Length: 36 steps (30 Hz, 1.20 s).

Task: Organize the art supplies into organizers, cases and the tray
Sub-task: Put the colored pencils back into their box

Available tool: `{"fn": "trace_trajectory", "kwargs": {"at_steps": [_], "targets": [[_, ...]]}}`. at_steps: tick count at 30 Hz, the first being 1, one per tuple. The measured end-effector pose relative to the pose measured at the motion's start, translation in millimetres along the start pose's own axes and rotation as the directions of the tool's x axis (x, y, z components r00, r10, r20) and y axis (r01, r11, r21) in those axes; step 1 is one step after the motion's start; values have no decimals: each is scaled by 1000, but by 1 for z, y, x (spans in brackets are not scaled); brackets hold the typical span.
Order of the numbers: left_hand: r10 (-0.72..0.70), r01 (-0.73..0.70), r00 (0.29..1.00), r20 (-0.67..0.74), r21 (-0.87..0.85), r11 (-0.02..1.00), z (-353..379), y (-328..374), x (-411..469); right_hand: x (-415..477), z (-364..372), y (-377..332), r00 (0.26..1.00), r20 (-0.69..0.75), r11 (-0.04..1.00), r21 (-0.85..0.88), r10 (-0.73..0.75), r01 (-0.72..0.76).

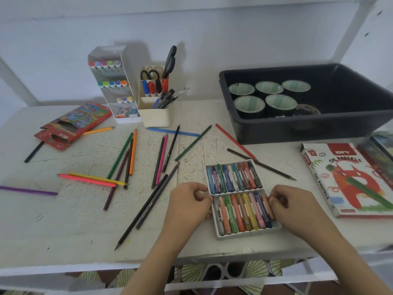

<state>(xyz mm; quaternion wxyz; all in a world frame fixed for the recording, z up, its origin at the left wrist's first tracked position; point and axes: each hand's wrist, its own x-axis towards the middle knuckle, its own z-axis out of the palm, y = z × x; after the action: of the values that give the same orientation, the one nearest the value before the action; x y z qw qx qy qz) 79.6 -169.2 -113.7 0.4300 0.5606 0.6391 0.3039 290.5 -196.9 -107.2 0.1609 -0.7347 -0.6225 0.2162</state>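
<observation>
White pastel tray (220,235), holding two rows of oil pastels (238,207), lies on the counter (63,220) near its front edge. The left grip (189,202) and right grip (294,206), fingers curled, pinch the tray's left and right sides. Loose coloured pencils (133,154) lie scattered to the left, the pastel box (348,179) to the right.

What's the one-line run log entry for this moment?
left hand: holds pastel tray, left edge | right hand: holds its right edge | pencils: loose on table | pastel box: right of tray
</observation>
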Motion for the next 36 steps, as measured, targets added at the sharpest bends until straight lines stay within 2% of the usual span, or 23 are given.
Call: {"fn": "trace_trajectory", "kwargs": {"at_steps": [10,13,15,17,21,24,30,33,36], "targets": [[40,-40,998,50,2,999,34,17,3,0,-18,31,995,-53,994,-72,80,-83],[36,-33,996,80,-35,999,41,23,3,0,-23,28,984,-165,974,-204,69,-102],[29,-25,996,89,-46,999,45,25,3,2,-23,18,969,-245,972,-232,-21,-38],[26,-20,995,91,-61,998,48,26,3,8,-16,3,967,-205,972,-209,-153,109],[34,-31,997,75,-47,998,50,28,5,22,8,-15,946,33,911,-262,-322,319],[29,-23,996,83,-67,998,50,30,5,29,17,-12,936,128,879,-320,-329,353],[19,-9,997,80,-128,992,52,28,4,29,21,-10,944,117,902,-281,-307,328],[18,-9,997,81,-110,994,53,27,6,29,21,-10,944,120,901,-283,-307,329],[18,-14,998,61,-62,998,54,25,8,30,17,-8,941,137,923,-196,-309,331]]}}
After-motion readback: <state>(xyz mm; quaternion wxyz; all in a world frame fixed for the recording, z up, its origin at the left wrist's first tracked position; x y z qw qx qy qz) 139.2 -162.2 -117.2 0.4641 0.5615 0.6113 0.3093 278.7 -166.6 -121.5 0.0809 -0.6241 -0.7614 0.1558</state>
